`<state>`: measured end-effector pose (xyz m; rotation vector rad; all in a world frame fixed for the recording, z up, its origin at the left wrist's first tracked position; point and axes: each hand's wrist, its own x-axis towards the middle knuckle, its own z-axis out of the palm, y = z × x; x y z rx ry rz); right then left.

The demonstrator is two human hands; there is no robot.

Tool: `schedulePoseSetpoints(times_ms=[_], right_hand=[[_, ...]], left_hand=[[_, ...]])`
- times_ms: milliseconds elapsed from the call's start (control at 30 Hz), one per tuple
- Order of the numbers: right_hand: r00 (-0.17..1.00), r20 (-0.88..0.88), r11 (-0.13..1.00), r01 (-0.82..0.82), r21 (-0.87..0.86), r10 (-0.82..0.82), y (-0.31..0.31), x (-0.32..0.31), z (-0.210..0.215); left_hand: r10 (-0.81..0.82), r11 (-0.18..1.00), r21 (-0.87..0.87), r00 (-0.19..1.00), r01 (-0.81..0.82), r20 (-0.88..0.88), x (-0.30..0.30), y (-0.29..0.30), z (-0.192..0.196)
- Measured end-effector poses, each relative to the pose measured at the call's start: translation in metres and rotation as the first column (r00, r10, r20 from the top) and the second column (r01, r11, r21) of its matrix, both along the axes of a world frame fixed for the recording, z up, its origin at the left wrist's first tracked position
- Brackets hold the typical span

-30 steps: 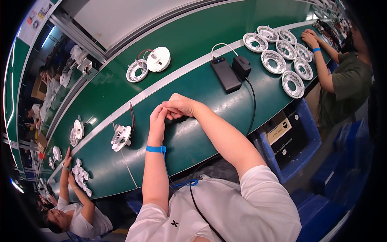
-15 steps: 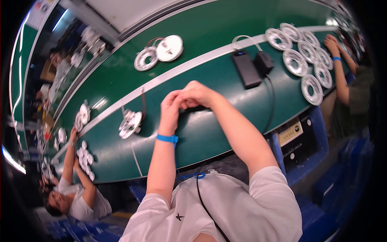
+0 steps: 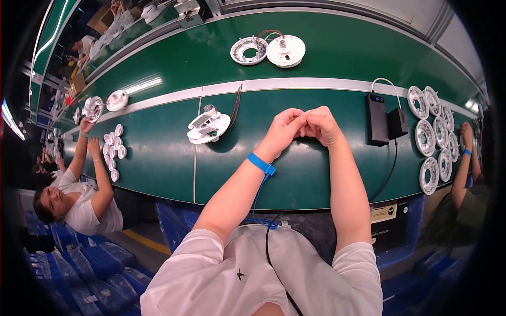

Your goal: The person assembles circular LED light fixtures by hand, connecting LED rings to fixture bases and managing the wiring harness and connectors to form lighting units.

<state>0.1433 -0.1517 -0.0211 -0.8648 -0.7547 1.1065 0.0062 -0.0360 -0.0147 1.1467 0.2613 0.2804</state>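
Note:
Over the green bench [image 3: 263, 184], my left hand [image 3: 284, 129] and my right hand [image 3: 324, 126] meet with fingertips pinched together. Both are closed, and whatever lies between the fingers is hidden or too small to make out. A blue strap with a cord circles my left wrist. Left of my hands lies a round white part [image 3: 210, 126] with a bracket, a grey cylinder and red and dark wires standing up from it. Farther back, a white ring housing [image 3: 248, 51] is joined by wires to a white disc [image 3: 285, 51].
A black power bank [image 3: 377, 120] and a black adapter [image 3: 398, 123] stand to the right, joined by a white cable. Several white rings [image 3: 425, 138] lie beyond them. Co-workers sit at both sides; the left one handles a silvery round part [image 3: 93, 109] near small white cups [image 3: 112, 150].
The whole view has turned and levelled, so the bench things appear shifted. My hands stay pinched together. The left co-worker now holds up a round part.

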Motion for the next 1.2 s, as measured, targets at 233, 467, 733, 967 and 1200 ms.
schedulePoseSetpoints(times_ms=[233,467,733,967,1200], right_hand=[[0.954,0.186,0.958,0.26,-0.119,-0.236,0.008,-0.023,-0.006],[0.472,0.761,0.835,0.526,0.162,-0.445,-0.051,-0.054,-0.002],[-0.457,0.848,-0.289,0.878,0.381,-0.269,-0.31,0.018,0.064],[-0.21,0.976,-0.404,0.889,0.214,0.055,-0.408,0.042,-0.001],[-0.247,0.954,-0.345,0.922,0.177,-0.171,-0.41,0.053,-0.007]], left_hand=[[-0.054,0.995,0.08,0.991,0.064,-0.12,-0.005,0.011,0.002],[-0.095,0.995,0.034,0.995,0.096,-0.017,-0.006,0.014,-0.013],[-0.121,0.964,0.239,0.993,0.119,-0.004,0.0,0.005,-0.001],[-0.112,0.928,0.36,0.993,0.092,0.034,-0.005,0.01,-0.018],[0.001,0.978,0.208,0.993,-0.025,0.116,-0.006,-0.003,-0.011]])
